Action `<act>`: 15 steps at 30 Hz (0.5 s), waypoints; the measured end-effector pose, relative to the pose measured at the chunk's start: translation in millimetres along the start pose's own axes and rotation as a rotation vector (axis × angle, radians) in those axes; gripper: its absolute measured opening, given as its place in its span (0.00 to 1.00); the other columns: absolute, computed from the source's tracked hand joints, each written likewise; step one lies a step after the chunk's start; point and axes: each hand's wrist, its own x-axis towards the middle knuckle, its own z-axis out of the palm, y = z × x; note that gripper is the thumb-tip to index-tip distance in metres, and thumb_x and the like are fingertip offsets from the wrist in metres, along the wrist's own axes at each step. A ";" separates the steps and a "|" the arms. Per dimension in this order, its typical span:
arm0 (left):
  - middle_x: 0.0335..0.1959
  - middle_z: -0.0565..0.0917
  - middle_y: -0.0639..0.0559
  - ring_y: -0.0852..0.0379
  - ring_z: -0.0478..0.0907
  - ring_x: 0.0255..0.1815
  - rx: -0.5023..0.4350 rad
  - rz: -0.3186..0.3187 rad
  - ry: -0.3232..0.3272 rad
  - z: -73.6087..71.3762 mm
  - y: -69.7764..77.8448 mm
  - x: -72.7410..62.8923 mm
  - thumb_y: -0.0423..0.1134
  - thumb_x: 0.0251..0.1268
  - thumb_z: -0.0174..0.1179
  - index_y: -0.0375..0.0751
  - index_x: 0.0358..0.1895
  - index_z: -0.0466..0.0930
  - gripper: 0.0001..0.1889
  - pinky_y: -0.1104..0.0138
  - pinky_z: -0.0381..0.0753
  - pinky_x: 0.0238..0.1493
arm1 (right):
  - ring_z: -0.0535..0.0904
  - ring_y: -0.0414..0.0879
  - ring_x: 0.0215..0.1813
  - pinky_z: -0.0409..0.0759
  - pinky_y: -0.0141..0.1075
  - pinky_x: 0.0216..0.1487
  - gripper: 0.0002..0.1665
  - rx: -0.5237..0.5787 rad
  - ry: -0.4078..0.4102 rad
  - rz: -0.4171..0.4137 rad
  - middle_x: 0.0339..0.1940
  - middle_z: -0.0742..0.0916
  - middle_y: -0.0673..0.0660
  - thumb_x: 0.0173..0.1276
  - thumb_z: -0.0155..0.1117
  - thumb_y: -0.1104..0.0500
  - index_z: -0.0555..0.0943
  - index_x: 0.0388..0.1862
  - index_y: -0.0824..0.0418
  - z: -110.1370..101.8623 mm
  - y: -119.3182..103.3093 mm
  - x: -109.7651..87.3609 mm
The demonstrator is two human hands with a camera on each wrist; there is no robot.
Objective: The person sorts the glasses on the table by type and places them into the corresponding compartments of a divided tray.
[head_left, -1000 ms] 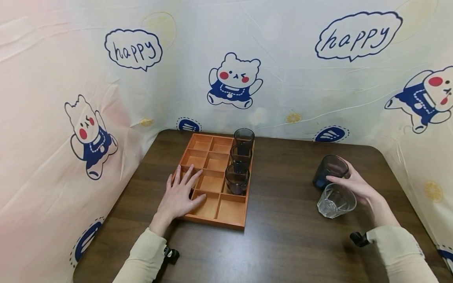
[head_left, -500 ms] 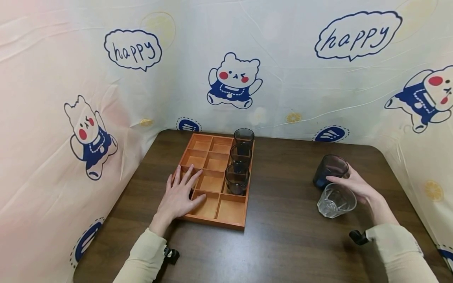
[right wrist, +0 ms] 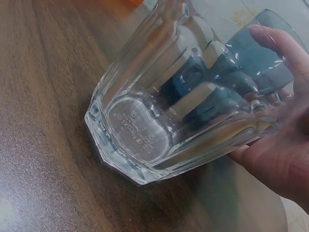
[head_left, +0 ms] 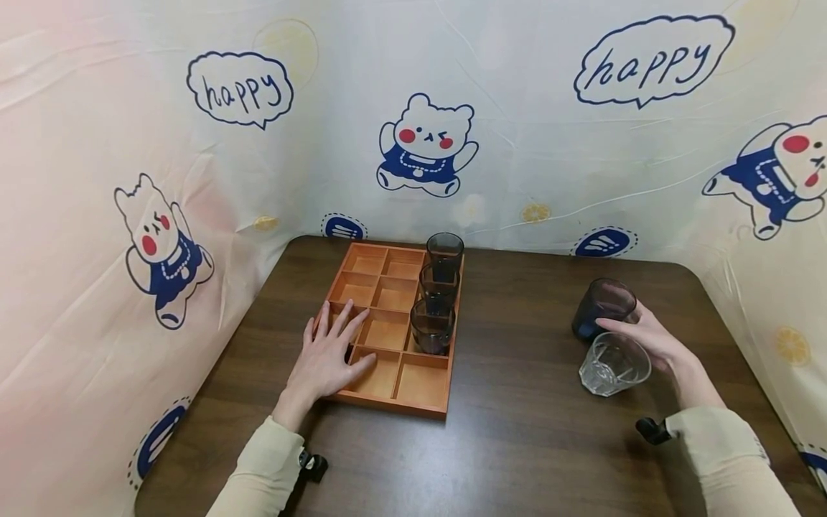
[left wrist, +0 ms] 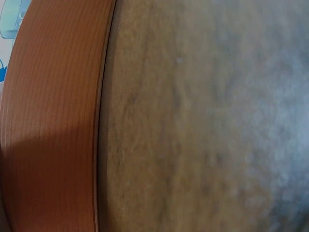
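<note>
A dark glass [head_left: 589, 317] is between the thumb and fingers of the right hand [head_left: 657, 339], gripped from its right side, wrist bent inward; a clear glass [head_left: 612, 368] is just on the near side of that thumb; the left hand [head_left: 324, 360] lies back-up on the tray [head_left: 421, 384], fingers spread and holding nothing; three other glasses [head_left: 431, 332] stand right of those fingers.

- The tray [head_left: 400, 407] is orange-brown, finely grained
- The table [head_left: 517, 431] is dark brown, wood-grained
- Four glasses [head_left: 431, 332] are smoky dark
- One clear glass [head_left: 610, 368] is transparent
- The pale cloth [head_left: 530, 161] has blue-and-white bears [head_left: 420, 167], red-cheeked
</note>
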 end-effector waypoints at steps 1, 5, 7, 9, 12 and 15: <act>0.95 0.48 0.48 0.30 0.33 0.95 -0.001 0.000 -0.002 -0.1 0.0 0.4 0.71 0.71 0.61 0.65 0.90 0.54 0.48 0.25 0.40 0.87 | 0.84 0.25 0.62 0.85 0.23 0.58 0.38 0.001 -0.002 -0.009 0.62 0.88 0.32 0.82 0.60 0.72 0.69 0.81 0.43 0.0 0.2 0.0; 0.95 0.48 0.48 0.30 0.33 0.95 0.001 -0.004 -0.007 -0.3 0.2 1.2 0.71 0.71 0.61 0.65 0.91 0.54 0.48 0.25 0.40 0.87 | 0.85 0.26 0.62 0.86 0.24 0.57 0.34 0.024 -0.001 -0.033 0.63 0.90 0.32 0.82 0.60 0.73 0.75 0.78 0.44 0.3 1.9 0.5; 0.95 0.48 0.48 0.30 0.33 0.94 0.001 -0.005 -0.008 -0.3 0.5 1.3 0.71 0.72 0.61 0.65 0.91 0.54 0.48 0.25 0.40 0.87 | 0.86 0.27 0.61 0.86 0.25 0.56 0.34 0.040 0.002 -0.042 0.63 0.90 0.33 0.82 0.59 0.73 0.76 0.77 0.45 0.5 3.1 0.8; 0.95 0.48 0.48 0.29 0.33 0.94 0.002 -0.007 -0.009 0.1 0.8 1.4 0.71 0.72 0.61 0.65 0.91 0.54 0.48 0.25 0.40 0.87 | 0.86 0.28 0.60 0.87 0.25 0.56 0.33 0.053 0.007 -0.043 0.62 0.91 0.33 0.82 0.59 0.73 0.76 0.77 0.45 1.1 3.1 0.9; 0.95 0.48 0.48 0.29 0.33 0.94 0.003 -0.008 -0.008 1.1 1.3 1.6 0.71 0.72 0.61 0.65 0.91 0.54 0.48 0.25 0.40 0.87 | 0.87 0.29 0.58 0.87 0.25 0.54 0.33 0.063 0.027 -0.033 0.60 0.91 0.34 0.82 0.59 0.72 0.77 0.75 0.43 1.1 2.4 0.7; 0.95 0.48 0.48 0.29 0.33 0.94 0.002 -0.008 -0.007 1.9 1.8 1.4 0.71 0.72 0.61 0.65 0.91 0.54 0.48 0.25 0.40 0.87 | 0.88 0.30 0.55 0.88 0.26 0.53 0.32 0.088 0.053 -0.013 0.58 0.92 0.36 0.83 0.59 0.71 0.80 0.73 0.39 0.1 0.5 -0.3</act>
